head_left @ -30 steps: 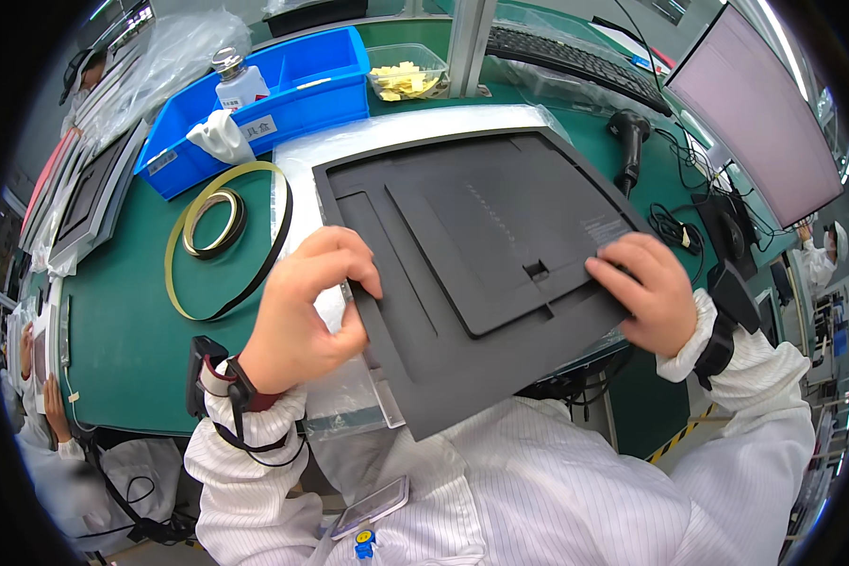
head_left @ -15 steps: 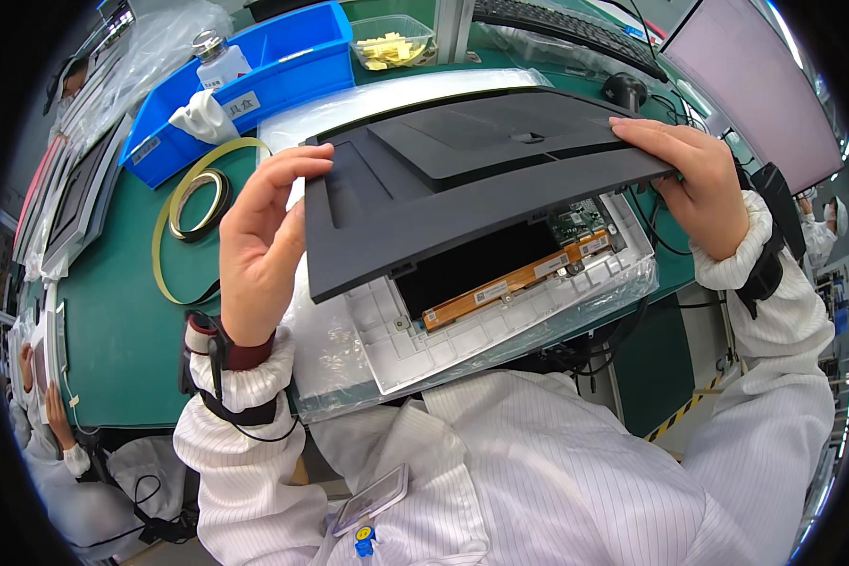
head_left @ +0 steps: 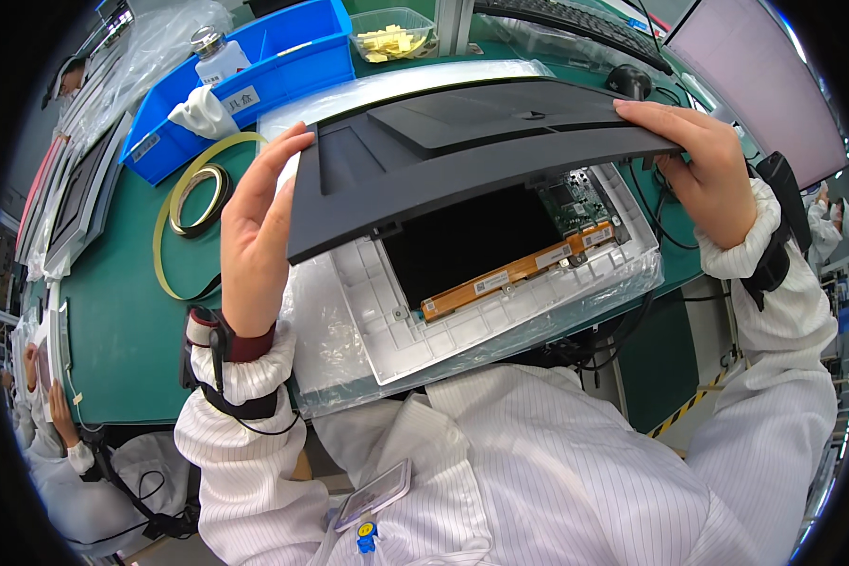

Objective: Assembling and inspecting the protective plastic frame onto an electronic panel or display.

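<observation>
Both hands hold a black plastic back cover, tilted with its near edge raised. My left hand grips its left end, fingers on top. At the right end my right hand has its fingers over the top and the thumb underneath. Below the cover lies a white display frame on clear plastic wrap. Inside it show a black panel, an orange flat strip with white labels, and a green circuit board. The cover hides the frame's far part.
A blue divided bin at the back left holds a bottle and a white cloth. Tape rolls lie on the green table. Yellow pieces fill a clear tub. A monitor stands at the right.
Both hands have raised the cover's near edge and shifted it slightly away from me. More of the black panel and circuit board inside the white frame shows now.
</observation>
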`<state>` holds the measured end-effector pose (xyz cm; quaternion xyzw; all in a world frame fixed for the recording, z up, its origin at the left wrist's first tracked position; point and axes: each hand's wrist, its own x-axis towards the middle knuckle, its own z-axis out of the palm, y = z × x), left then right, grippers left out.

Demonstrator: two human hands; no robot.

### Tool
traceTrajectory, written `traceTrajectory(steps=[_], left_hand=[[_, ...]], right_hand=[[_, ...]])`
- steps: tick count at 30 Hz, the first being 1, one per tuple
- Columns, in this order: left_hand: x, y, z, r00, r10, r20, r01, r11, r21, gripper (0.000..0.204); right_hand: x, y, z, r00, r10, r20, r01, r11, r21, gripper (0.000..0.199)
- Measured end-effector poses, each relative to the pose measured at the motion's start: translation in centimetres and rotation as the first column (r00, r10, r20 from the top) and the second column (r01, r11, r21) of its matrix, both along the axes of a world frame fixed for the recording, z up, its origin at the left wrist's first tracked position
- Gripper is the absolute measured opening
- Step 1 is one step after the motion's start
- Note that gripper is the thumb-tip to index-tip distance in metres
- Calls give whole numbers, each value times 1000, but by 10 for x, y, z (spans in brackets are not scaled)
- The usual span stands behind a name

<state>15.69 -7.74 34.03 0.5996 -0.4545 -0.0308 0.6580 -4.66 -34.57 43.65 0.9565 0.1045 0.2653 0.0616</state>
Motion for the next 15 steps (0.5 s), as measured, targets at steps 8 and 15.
traceTrajectory(steps=[8,15], left_hand=[[-3,1,-2,994,-32,-102,31,999,-7,37],[-1,0,-4,995,-45,-84,45,999,1,36]], right_hand=[[3,1,1,1000,-15,1,15,1000,25,27],[3,2,0,1000,-25,6,25,1000,12,25]])
